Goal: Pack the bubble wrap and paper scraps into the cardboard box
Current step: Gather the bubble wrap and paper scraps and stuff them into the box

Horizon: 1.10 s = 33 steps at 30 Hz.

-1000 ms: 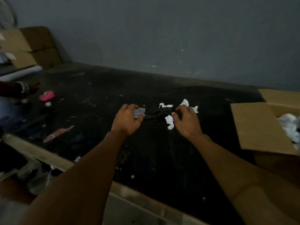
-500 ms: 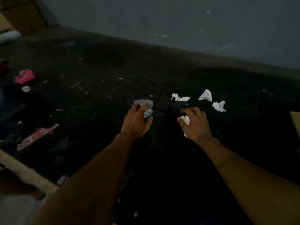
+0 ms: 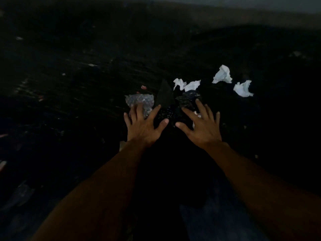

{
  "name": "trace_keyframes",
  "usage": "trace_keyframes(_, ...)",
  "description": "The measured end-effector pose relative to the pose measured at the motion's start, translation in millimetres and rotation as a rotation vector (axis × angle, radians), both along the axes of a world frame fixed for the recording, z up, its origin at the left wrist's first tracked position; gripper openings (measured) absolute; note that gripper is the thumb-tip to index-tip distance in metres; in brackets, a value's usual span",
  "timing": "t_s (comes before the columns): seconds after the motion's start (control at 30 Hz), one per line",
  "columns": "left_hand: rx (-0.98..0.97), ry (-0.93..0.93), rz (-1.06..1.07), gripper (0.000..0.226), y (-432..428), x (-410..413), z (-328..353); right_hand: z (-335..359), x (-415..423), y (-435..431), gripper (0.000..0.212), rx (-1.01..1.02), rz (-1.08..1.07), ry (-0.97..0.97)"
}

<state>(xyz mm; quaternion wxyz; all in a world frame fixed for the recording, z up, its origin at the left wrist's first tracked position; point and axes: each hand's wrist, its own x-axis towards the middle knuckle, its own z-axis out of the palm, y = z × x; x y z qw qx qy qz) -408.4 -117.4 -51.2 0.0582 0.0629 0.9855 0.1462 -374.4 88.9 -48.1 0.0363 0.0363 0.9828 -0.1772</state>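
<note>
A crumpled piece of clear bubble wrap point(image 3: 139, 101) lies on the dark table top point(image 3: 69, 101). My left hand point(image 3: 145, 125) is spread flat with its fingertips on the wrap's near edge. A dark bubble wrap piece point(image 3: 188, 99) lies beside it, and my right hand point(image 3: 202, 126) is spread open with fingertips at that piece. A small white scrap point(image 3: 196, 114) shows under my right fingers. Farther back lie white paper scraps: a pair point(image 3: 187, 85), one ball point(image 3: 223, 74) and another point(image 3: 243, 89). The cardboard box is out of view.
A dark triangular piece point(image 3: 165, 96) stands between the two bubble wrap pieces. Small pink and pale bits point(image 3: 143, 87) are scattered over the table. The scene is dim; a grey wall strip point(image 3: 243, 3) runs along the top.
The view has tilted down and closer, so the box and left-side clutter dropped out. Both hands went from curled over the scraps to flat with fingers spread.
</note>
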Motion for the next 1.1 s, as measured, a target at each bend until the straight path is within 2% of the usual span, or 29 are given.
trace_keyframes(0.07, 0.065, 0.203, -0.036, 0.06, -2.7, 4.4, -14.3, -7.6, -0.6, -5.8, 0.05, -0.108, -0.033, 0.17)
trace_keyframes(0.13, 0.209, 0.315, -0.06, 0.051, -3.9, 4.1, -17.2, -11.1, -0.4, -8.3, 0.035, -0.177, -0.044, 0.312)
trace_keyframes(0.23, 0.167, 0.325, -0.117, 0.033, -3.7, 3.8, -10.4, -8.2, -0.4, -9.9, 0.02, -0.249, -0.084, 0.369)
trace_keyframes(0.3, 0.181, 0.266, -0.166, 0.018, -0.3, 9.0, -6.2, -0.4, 3.5, -14.6, 0.023, -0.264, -0.109, 0.315)
trace_keyframes(0.33, 0.2, 0.221, -0.168, 0.02, 1.5, 10.9, -2.9, 2.5, 4.8, -17.3, 0.024, -0.274, -0.123, 0.268)
trace_keyframes(0.4, 0.163, 0.12, -0.163, 0.044, 5.2, 6.0, 4.1, 8.3, 5.7, -18.5, 0.024, -0.283, -0.131, 0.188)
trace_keyframes(0.47, 0.082, 0.104, -0.203, 0.035, 6.6, -2.1, 10.5, 11.5, 7.3, -14.9, 0.025, -0.24, -0.109, 0.163)
trace_keyframes(0.53, 0.052, 0.171, -0.256, 0.019, 5.0, -5.2, 10.5, 10.2, 15.1, -10.8, 0.02, -0.183, -0.127, 0.179)
trace_keyframes(0.57, 0.062, 0.199, -0.267, 0.019, 3.8, -4.4, 9.0, 9.2, 22.0, -11.0, 0.021, -0.175, -0.144, 0.197)
trace_keyframes(0.67, 0.171, 0.184, -0.197, 0.029, 2.1, -1.8, 3.4, 1.5, 41.5, -19.3, 0.048, -0.155, -0.165, 0.227)
trace_keyframes(0.8, 0.192, 0.156, -0.158, 0.017, 10.2, -6.7, 12.0, -4.7, 33.1, -16.9, 0.032, -0.176, -0.184, 0.226)
trace_keyframes(0.9, 0.286, 0.092, -0.107, 0.034, 19.7, -3.2, 23.9, 6.2, 27.6, -9.7, 0.026, -0.278, -0.236, 0.154)
trace_keyframes(1.0, 0.326, 0.185, -0.135, 0.04, 39.3, -13.2, 36.4, 22.2, 20.7, 4.5, 0.03, -0.36, -0.319, 0.231)
trace_keyframes(1.1, 0.393, 0.307, -0.207, 0.044, 69.0, -42.7, 51.2, 40.2, -1.2, 33.7, 0.036, -0.321, -0.38, 0.35)
